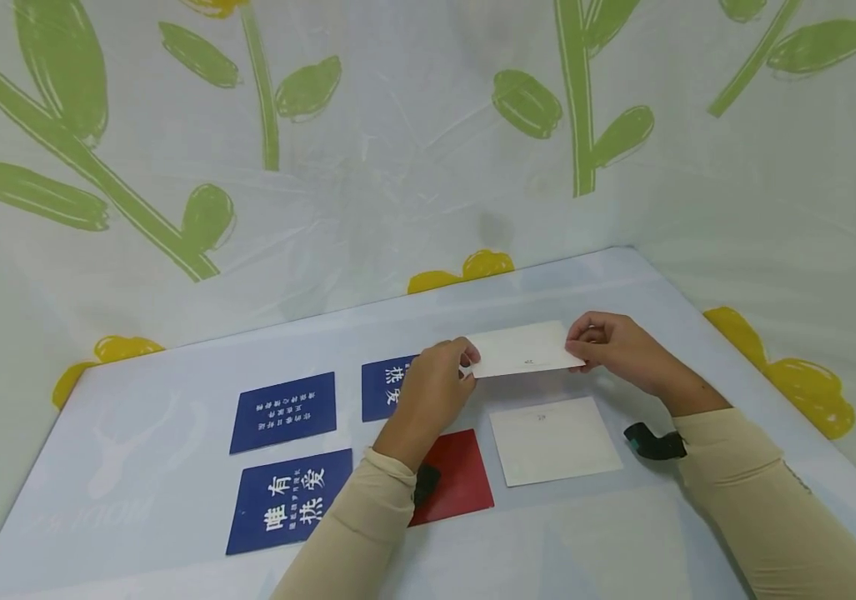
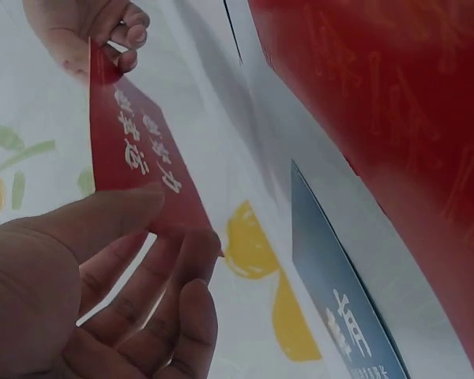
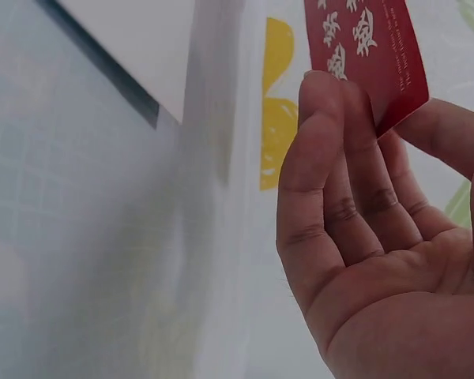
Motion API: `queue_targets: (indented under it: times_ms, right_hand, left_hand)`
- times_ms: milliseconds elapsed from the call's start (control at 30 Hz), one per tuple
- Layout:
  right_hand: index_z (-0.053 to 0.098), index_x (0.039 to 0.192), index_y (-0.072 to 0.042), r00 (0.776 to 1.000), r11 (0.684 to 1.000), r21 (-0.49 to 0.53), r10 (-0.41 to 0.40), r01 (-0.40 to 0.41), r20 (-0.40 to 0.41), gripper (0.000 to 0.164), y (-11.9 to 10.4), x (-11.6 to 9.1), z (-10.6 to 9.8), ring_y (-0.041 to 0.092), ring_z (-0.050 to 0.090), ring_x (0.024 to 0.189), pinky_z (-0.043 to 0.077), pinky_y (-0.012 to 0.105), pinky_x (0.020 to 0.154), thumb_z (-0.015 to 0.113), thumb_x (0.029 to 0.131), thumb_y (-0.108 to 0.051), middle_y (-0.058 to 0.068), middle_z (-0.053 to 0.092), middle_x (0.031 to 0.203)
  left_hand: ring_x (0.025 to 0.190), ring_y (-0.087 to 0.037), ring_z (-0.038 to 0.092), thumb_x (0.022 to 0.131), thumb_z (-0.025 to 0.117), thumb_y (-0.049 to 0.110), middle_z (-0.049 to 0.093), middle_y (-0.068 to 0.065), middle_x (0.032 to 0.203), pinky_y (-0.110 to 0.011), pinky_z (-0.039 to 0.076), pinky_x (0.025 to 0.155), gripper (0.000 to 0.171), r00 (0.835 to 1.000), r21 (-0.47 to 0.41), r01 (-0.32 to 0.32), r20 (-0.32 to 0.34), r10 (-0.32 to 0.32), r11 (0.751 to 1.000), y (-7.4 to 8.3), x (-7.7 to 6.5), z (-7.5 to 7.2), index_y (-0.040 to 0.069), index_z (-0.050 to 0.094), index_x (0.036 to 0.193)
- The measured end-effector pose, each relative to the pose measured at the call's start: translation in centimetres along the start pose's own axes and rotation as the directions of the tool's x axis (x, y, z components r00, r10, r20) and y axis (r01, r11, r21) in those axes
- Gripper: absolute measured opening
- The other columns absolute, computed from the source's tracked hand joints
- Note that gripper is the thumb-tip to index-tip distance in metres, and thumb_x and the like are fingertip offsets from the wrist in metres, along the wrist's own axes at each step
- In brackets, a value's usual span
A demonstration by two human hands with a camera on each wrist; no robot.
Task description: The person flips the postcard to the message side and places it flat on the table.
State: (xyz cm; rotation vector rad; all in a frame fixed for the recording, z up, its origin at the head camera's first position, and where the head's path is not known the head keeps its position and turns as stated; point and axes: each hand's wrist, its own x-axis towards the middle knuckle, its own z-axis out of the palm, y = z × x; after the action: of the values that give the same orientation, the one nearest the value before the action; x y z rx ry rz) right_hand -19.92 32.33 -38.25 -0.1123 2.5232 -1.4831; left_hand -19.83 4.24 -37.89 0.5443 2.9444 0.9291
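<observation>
Both hands hold one card (image 1: 521, 350) above the table, its white back with a small dark mark turned up in the head view. Its other face (image 2: 126, 146) is red with white characters. My left hand (image 1: 437, 382) pinches the card's left end between thumb and fingers. At the opposite end, my right hand (image 1: 626, 357) pinches it near the corner, which the right wrist view shows close up. Just below the held card, a white card (image 1: 557, 446) with a similar mark lies on the table. Beside it is a red card (image 1: 465, 475), partly covered by the left forearm.
Two blue cards with white characters, an upper one (image 1: 285, 412) and a lower one (image 1: 270, 504), lie at left. Another blue card (image 1: 378, 390) is half hidden behind the left hand. The pale table (image 1: 157, 433) meets a white curtain (image 1: 397, 167) painted with leaves and yellow flowers.
</observation>
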Motion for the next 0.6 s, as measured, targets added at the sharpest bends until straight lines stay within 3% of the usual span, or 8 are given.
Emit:
queue_targets:
  times_ms: [300, 600]
  right_hand:
    - [0.055, 0.117, 0.001, 0.999, 0.998, -0.056, 0.032, -0.034, -0.03, 0.026, -0.2, 0.15, 0.2, 0.016, 0.068, 0.077, 0.057, 0.031, 0.073, 0.063, 0.098, -0.014, 0.009, 0.07, 0.095]
    - [0.055, 0.117, 0.0, 0.998, 0.994, -0.096, 0.047, -0.052, -0.047, 0.025, -0.15, 0.41, 0.4, 0.015, 0.065, 0.076, 0.057, 0.028, 0.071, 0.062, 0.097, -0.013, 0.008, 0.07, 0.094]
  left_hand:
    - [0.097, -0.016, 0.067, 0.087, 0.079, 0.014, 0.073, -0.002, 0.115, -0.024, 0.058, 0.083, 0.044, 0.997, 0.037, -0.002, 0.083, -0.001, 0.999, -0.12, 0.07, -0.05, 0.017, 0.068, 0.13]
    - [0.123, -0.021, 0.063, 0.084, 0.082, 0.022, 0.068, -0.003, 0.131, -0.032, 0.053, 0.101, 0.055, 0.99, 0.097, -0.02, 0.141, 0.006, 0.995, -0.29, -0.01, 0.02, 0.017, 0.064, 0.136]
